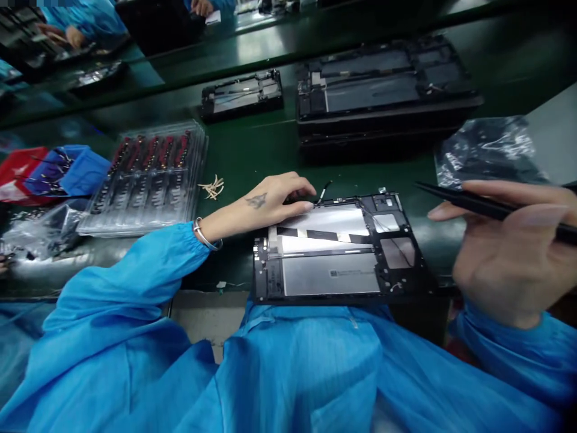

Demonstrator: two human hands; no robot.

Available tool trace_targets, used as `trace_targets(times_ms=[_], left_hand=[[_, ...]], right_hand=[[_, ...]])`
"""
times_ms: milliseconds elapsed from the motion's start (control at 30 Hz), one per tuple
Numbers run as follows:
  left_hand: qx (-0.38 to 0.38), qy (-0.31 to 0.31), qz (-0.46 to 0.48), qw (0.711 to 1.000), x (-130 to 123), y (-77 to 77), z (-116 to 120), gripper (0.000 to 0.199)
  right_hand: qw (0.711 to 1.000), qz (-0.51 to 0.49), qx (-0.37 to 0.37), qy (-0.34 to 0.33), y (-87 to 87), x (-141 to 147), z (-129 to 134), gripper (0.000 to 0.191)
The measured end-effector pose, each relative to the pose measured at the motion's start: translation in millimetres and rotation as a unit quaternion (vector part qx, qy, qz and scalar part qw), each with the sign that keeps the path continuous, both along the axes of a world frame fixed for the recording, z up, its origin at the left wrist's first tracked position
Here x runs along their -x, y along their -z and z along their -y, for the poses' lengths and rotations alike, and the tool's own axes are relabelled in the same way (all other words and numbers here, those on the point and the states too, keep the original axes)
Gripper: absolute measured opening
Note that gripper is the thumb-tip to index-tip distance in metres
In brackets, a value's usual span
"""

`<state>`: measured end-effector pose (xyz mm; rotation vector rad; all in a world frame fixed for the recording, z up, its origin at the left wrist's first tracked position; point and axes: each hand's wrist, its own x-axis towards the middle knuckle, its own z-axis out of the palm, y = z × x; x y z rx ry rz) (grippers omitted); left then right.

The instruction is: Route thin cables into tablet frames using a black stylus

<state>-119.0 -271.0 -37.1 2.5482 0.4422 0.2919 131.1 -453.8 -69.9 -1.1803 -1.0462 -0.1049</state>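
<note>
An open tablet housing [332, 282] lies in front of me at the table's near edge, its silvery inside, black tape strip and thin wires facing up. My left hand [279, 198] rests at its far left edge, thumb on the rim and fingers loosely bent with a gap to the thumb. Close to that thumb, a short black-and-white cable [323, 193] sticks up from the edge. Raised to the right of the housing, my right hand [509, 258] is shut on black tweezers [487, 205], their tips pointing left and apart from the housing.
Behind stand a stack of similar housings [387, 129] and a smaller one [243, 96]. Clear trays of small parts [148, 180], blue [85, 174] and red bins [13, 186], and pale strips [211, 187] lie left. A plastic bag [491, 150] lies right. Co-workers' hands [74, 37] show far left.
</note>
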Motion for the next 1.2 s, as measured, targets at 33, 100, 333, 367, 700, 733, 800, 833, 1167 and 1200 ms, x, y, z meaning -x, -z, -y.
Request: trace_targets(times_ms=[33, 100, 333, 367, 700, 733, 800, 833, 1167, 1200], left_hand=[[-0.011, -0.003, -0.008, 1.000, -4, 0.0, 3, 0.025], [-0.021, -0.005, -0.035, 0.999, -11, 0.5, 7, 0.027], [-0.026, -0.054, 0.013, 0.998, -23, 7.3, 18, 0.006], [-0.019, -0.069, 0.020, 0.997, -23, 7.8, 18, 0.009], [0.034, -0.117, 0.043, 0.992, -16, 1.4, 15, 0.010], [0.034, -0.094, 0.038, 0.994, -17, 2.8, 16, 0.018], [0.008, -0.054, 0.034, 0.998, -19, 7.1, 19, 0.025], [-0.011, -0.044, 0.035, 0.998, -21, 9.1, 21, 0.024], [-0.050, -0.136, 0.009, 0.989, -15, 4.5, -3, 0.015], [-0.083, -0.136, -0.023, 0.987, -12, 4.5, -8, 0.011]], right_hand=[[1.000, 0.004, -0.006, -0.007, 0.8, 0, -1, 0.049], [0.999, 0.017, -0.026, -0.024, 1.6, 1, -3, 0.042], [0.999, 0.016, -0.028, -0.017, 7.6, 2, -8, 0.038], [0.999, 0.018, -0.031, -0.015, 9.0, 1, -8, 0.038], [1.000, -0.009, -0.008, -0.009, 14.9, -4, -4, 0.040], [1.000, -0.011, -0.006, -0.011, 14.9, -4, -3, 0.040], [1.000, -0.013, -0.011, -0.010, 15.1, -4, -3, 0.040], [1.000, -0.013, -0.016, -0.008, 15.2, -4, -3, 0.039], [1.000, -0.015, -0.022, -0.003, 16.2, -5, -3, 0.036], [1.000, -0.014, -0.020, -0.003, 16.3, -5, -3, 0.036]])
